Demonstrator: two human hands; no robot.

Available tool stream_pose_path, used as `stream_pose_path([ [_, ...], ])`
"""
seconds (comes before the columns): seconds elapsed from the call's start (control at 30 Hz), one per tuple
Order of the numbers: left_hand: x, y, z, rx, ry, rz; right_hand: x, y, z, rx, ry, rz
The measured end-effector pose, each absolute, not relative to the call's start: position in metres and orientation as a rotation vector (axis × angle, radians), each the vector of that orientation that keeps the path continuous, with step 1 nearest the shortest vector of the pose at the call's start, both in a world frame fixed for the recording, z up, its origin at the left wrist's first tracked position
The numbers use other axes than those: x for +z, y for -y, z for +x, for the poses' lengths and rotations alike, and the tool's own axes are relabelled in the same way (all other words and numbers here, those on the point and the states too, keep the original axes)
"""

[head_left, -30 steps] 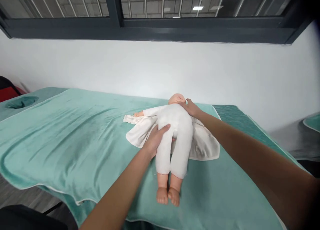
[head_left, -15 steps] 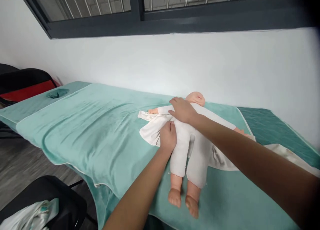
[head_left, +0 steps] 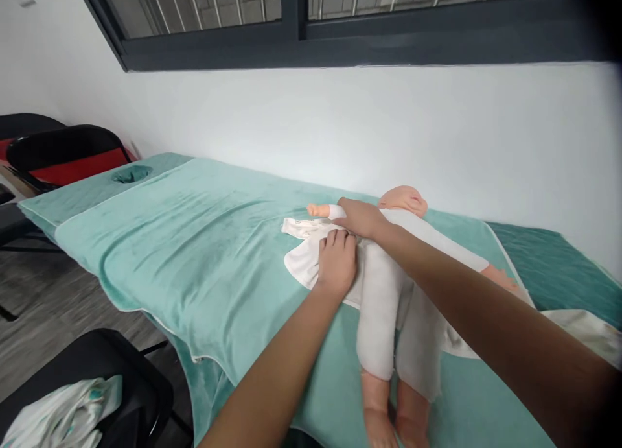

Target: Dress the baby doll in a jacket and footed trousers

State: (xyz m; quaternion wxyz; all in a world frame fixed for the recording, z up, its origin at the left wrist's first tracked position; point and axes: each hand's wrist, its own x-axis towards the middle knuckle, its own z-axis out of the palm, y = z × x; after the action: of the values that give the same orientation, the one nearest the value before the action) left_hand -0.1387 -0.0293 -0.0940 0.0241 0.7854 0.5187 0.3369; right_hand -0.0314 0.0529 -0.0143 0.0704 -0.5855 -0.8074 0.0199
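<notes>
A baby doll [head_left: 379, 291] with a white cloth body lies on its back, tilted toward its right-hand side in view, its head turned toward the right. Its bare feet point at me. Under the doll spreads a white baby garment [head_left: 300, 261], one sleeve laid out at the left. My right hand [head_left: 362, 218] is wrapped over the doll's upper arm near the shoulder. Beside the doll's waist, my left hand [head_left: 337, 260] has its fingers curled on the garment; the fingertips are partly hidden against the doll's side.
A green sheet [head_left: 194, 240] covers the padded table, which has a face hole [head_left: 132, 174] at the far left. White wall and a dark window frame stand behind. A black chair [head_left: 116, 377] holds a crumpled cloth [head_left: 63, 412]. Another white cloth [head_left: 583, 328] lies at the right.
The doll has rolled toward the right, its head turning that way. My right hand has closed around its upper arm. My left hand has turned knuckles-up over the garment. The view shifted slightly.
</notes>
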Motion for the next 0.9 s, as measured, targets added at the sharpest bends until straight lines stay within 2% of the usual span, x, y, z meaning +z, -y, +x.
stream_pose_path([
  [0.13, -0.095, 0.002, -0.151, 1.088, -1.799, 2.207, -0.014, -0.041, -0.024, 0.056, 2.41, -1.677],
  [0.47, -0.1, -0.021, -0.174, 1.433, -1.565, 1.655, -0.019, -0.031, -0.019, 0.175, 2.367, -1.551],
  [0.9, -0.103, -0.026, -0.18, 1.685, -1.413, 1.223, -0.023, -0.027, -0.017, -0.09, 2.486, -1.633],
])
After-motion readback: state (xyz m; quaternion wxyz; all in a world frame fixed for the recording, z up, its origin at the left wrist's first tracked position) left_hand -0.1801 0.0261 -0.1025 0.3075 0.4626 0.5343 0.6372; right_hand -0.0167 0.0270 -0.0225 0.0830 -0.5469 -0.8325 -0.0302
